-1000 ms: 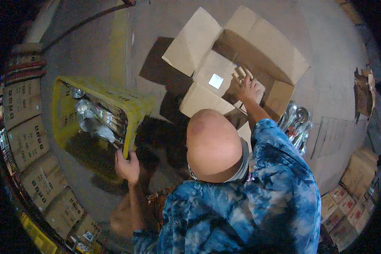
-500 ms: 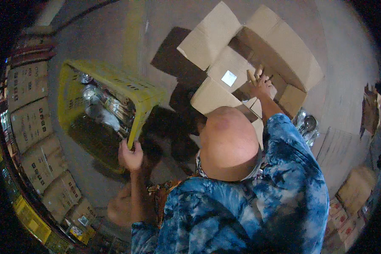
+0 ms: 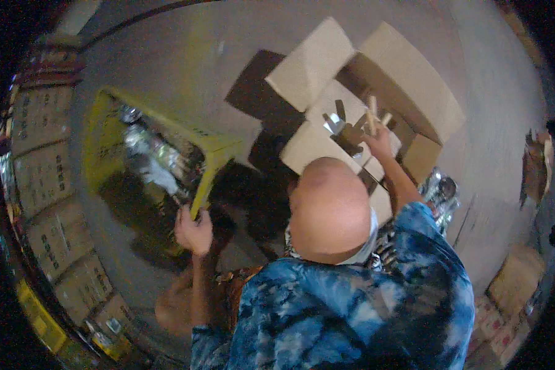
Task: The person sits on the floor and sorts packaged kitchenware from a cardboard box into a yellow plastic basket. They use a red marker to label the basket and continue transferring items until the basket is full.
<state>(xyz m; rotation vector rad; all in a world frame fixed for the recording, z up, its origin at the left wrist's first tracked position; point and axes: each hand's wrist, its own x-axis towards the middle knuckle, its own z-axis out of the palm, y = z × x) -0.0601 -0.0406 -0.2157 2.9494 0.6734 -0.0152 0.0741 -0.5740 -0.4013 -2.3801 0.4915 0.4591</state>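
My left hand (image 3: 193, 233) is closed around the near rim of a tilted yellow plastic crate (image 3: 219, 148). Inside the crate lie shiny, rounded metal things (image 3: 147, 151), along with thin wood-coloured lengths. Over an open cardboard box (image 3: 413, 80), my right hand (image 3: 381, 145) closes around several light wooden sticks or handles (image 3: 372, 117). They point upward and apart, throwing a dark shadow on the box's cardboard. Whatever their lower ends join is hidden by the hand. The box has its flaps folded out and a white label on it.
Shiny metal pieces (image 3: 443, 188) lie right of the box, beside my right arm. Stacked cartons (image 3: 43, 179) line the left side, with a yellow container (image 3: 43, 324) below them. More cardboard (image 3: 517, 277) stands at the lower right, and a torn brown piece (image 3: 536, 163) is at far right.
My right hand has drawn slightly back toward me, with the wooden pieces now standing higher and their shadow showing on the box. My left hand stays on the crate's rim.
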